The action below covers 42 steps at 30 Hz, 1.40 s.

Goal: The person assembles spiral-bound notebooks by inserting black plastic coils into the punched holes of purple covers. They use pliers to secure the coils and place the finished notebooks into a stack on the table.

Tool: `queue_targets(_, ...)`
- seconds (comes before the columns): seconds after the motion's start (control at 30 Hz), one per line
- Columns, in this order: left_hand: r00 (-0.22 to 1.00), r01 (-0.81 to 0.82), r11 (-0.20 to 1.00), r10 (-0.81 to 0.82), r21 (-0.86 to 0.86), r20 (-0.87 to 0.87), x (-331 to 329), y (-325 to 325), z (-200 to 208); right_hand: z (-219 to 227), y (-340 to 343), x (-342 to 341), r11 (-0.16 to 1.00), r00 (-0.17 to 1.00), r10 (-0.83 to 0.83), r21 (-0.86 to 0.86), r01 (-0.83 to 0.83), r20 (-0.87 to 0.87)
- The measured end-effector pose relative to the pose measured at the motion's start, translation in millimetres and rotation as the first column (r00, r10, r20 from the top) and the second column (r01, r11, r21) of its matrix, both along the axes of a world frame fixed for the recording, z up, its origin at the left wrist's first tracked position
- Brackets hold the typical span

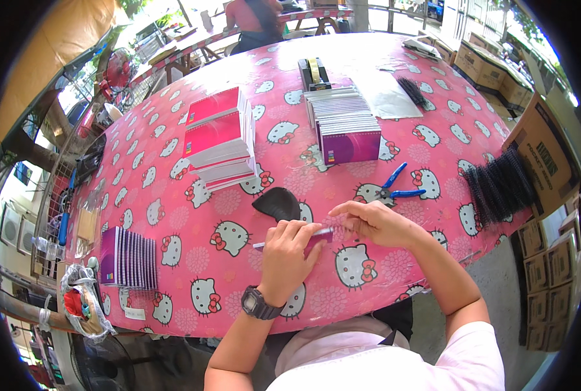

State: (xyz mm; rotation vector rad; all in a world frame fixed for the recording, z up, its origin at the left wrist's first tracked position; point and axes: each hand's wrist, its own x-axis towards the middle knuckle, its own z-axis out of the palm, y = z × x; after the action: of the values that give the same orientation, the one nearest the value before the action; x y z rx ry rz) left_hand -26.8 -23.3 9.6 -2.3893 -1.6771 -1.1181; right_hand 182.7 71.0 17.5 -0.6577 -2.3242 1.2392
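My left hand (282,253), with a dark watch on its wrist, presses over a thin purple notebook (318,244) near the table's front edge and covers most of it. At the notebook's right end, my right hand (380,223) is closed in a pinch on a thin dark spiral coil (348,233); how far the coil runs through the notebook's edge cannot be made out. Just beyond my left hand lies a black half-round piece (278,204). Blue-handled pliers (402,193) rest open-jawed beyond my right hand.
Red-covered notebooks (217,135) and purple ones (350,147) stand stacked farther back, near a tape dispenser (314,74). Coil-bound purple notebooks (127,259) sit at left. Black coils (501,188) lie by a cardboard box (546,156) at right. Another person (254,23) is at a far table.
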Motion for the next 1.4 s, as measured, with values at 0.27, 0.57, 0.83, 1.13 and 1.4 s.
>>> queue_targets(0.27,0.998,-0.01,1.0,0.01,0.012,0.07,10,4,0,9,-3,-9,0.997,1.0,0.013,-0.071,-0.013,-0.001)
queue_targets(0.57,0.994,0.111,0.994,-0.111,0.019,-0.019,9,4,5,-29,73,-72,0.889,0.971,0.18,0.397,-0.228,0.155)
queue_targets(0.83,0.994,0.109,0.992,-0.111,-0.061,-0.025,3,-6,6,-9,71,-150,0.792,0.729,0.211,0.324,-0.518,0.651)
queue_targets(1.13,0.984,0.171,0.984,-0.173,-0.057,-0.03,0,-1,5,-33,92,-137,0.838,0.852,0.234,0.347,-0.422,0.469)
queue_targets(1.4,0.994,-0.017,1.0,0.014,-0.019,-0.112,-23,8,-9,-36,86,-21,0.977,0.999,0.004,-0.214,-0.015,-0.053)
